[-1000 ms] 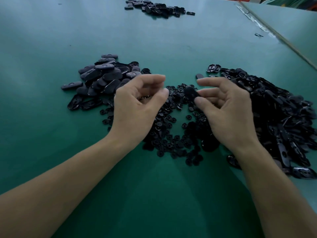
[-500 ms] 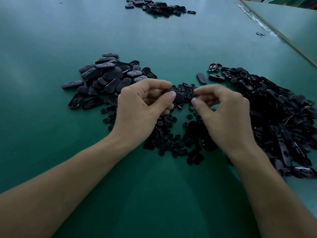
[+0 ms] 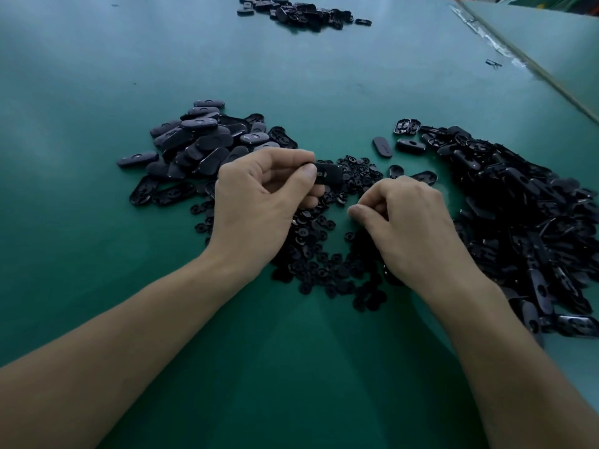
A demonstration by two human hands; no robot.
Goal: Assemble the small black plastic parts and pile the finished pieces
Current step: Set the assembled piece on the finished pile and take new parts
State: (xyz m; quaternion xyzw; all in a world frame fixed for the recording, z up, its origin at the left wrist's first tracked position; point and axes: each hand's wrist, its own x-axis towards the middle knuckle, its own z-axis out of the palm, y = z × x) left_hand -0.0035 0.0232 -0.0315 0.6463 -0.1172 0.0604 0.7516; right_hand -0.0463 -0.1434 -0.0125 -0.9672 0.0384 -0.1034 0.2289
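Observation:
My left hand [image 3: 259, 202] pinches a black oval shell [image 3: 329, 175] between thumb and forefinger, held just above a heap of small round black inserts [image 3: 324, 254]. My right hand [image 3: 408, 222] hovers low over that heap with its fingers curled inward; whether they pinch an insert is hidden. A pile of closed oval pieces [image 3: 201, 144] lies to the left behind my left hand. A large pile of open oval shells [image 3: 525, 215] spreads on the right.
All of it lies on a green table [image 3: 129, 319]. Another pile of black parts [image 3: 298, 11] sits at the far edge. A seam with torn tape [image 3: 486, 37] runs along the back right, with one stray part [image 3: 493, 63] beside it.
The oval shell passed from my right hand into my left. My right hand then dropped down and back toward the small inserts, fingers curling in.

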